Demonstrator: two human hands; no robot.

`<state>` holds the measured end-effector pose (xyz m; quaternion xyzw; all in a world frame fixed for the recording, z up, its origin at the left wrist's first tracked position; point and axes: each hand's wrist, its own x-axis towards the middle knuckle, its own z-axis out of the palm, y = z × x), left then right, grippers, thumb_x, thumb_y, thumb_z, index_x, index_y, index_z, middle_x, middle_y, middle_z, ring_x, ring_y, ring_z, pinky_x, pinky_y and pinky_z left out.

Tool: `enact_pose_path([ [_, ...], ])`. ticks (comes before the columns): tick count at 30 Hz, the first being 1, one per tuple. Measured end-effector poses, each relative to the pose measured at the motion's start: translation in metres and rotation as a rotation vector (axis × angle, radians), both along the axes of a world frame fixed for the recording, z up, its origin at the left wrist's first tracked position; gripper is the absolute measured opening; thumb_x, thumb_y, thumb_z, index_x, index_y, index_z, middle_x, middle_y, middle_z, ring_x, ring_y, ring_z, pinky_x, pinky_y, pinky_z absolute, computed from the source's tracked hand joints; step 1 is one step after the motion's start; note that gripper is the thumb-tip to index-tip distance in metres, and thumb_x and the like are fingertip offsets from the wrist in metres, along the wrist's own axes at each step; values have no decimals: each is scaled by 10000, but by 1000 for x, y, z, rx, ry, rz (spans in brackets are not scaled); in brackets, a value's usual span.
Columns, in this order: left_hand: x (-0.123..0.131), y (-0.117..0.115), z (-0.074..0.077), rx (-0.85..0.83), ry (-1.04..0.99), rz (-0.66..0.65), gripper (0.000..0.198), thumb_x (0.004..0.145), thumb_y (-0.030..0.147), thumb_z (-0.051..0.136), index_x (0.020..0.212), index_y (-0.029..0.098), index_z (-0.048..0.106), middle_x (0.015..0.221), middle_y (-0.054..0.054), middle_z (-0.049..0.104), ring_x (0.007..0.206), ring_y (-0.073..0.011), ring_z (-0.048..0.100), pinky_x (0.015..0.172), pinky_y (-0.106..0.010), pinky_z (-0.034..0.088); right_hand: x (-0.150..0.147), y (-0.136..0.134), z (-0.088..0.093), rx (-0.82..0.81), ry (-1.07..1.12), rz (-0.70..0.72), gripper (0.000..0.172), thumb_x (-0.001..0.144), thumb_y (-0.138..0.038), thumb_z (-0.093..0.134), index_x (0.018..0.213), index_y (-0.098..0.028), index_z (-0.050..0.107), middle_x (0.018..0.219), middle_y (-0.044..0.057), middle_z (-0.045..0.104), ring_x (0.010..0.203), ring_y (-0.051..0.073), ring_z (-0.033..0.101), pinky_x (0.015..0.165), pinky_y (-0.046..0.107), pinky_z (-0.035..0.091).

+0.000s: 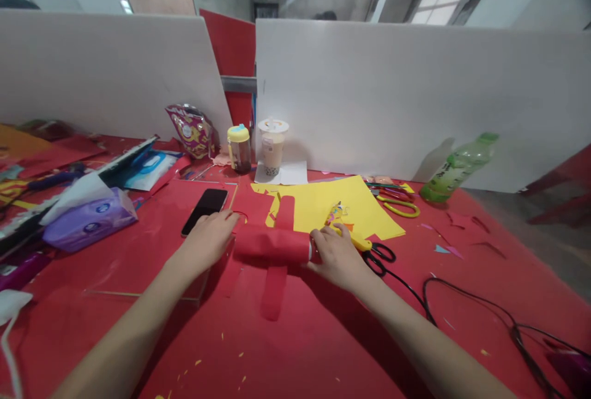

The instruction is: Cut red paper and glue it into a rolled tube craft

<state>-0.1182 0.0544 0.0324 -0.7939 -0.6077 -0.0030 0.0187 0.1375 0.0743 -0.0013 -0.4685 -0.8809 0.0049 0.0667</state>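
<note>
A red paper roll point(272, 246) lies crosswise in front of me, over a red paper strip point(276, 294) that shows above and below it. My right hand point(337, 257) grips the roll's right end, thumb below and fingers above, where a pale edge shows. At the other end, my left hand point(207, 240) rests with fingers stretched forward over red paper, beside a thin red curved line I cannot make out. Just right of my right hand lie a yellow glue gun point(361, 241), partly covered, and black-handled scissors point(382, 255). A black phone point(205, 205) lies by my left fingers.
Yellow paper sheets point(323, 199) lie behind the roll. Farther back stand a bubble tea cup point(272, 146), a yellow-lidded bottle point(239, 151) and a tilted green bottle point(459, 168). A purple tissue pack point(92, 220) lies left; a black cable point(475, 300) winds right. White panels point(392, 91) border the table.
</note>
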Motion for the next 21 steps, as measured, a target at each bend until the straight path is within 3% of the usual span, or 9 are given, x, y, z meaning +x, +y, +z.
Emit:
enact_pose_path([
  [2,4,1,-1,33,13,0,402,719,7,361,1074,134,500,1115,-139,560,998,-245,544,819,-373,409,0,-4,-6,18,-12,-38,245,715,-356,596,815,-144,526,780,91,642,838,249,545,852,399,244],
  [5,17,1,-1,51,-49,-155,370,756,144,449,1125,134,470,1198,-132,514,1108,-249,467,916,-393,341,1,-9,-11,17,-1,-35,195,742,-334,571,792,-147,548,776,87,651,836,238,548,852,390,244],
  [7,27,3,-3,17,-73,-310,498,730,260,542,1197,148,410,1264,-117,469,1190,-261,381,977,-408,266,2,-11,-11,-1,14,-38,201,746,-345,564,785,-148,565,800,86,652,853,240,543,851,393,247],
  [9,37,10,-7,-14,-47,-361,642,683,296,618,1247,149,348,1297,-123,435,1204,-277,357,979,-418,248,2,-12,-9,-32,12,-45,218,744,-365,560,778,-151,583,829,89,650,883,252,533,844,400,255],
  [11,46,19,-14,-32,5,-377,681,644,372,668,1205,103,390,1252,-165,468,1159,-297,403,949,-410,275,1,-11,-7,-82,-4,-56,230,743,-378,554,774,-154,599,834,95,649,886,255,533,824,391,272],
  [14,52,33,-24,-65,69,-406,614,645,544,608,1028,75,512,1019,-161,600,959,-291,539,834,-373,360,-1,-10,-5,-162,-29,-69,225,746,-365,546,777,-153,616,801,101,651,846,238,546,794,356,296],
  [21,52,43,-37,80,123,-491,654,693,665,405,941,78,554,860,-156,624,766,-285,580,670,-356,393,-3,-5,-3,-198,6,-62,226,716,-370,563,725,-163,653,739,81,654,781,209,557,739,308,325],
])
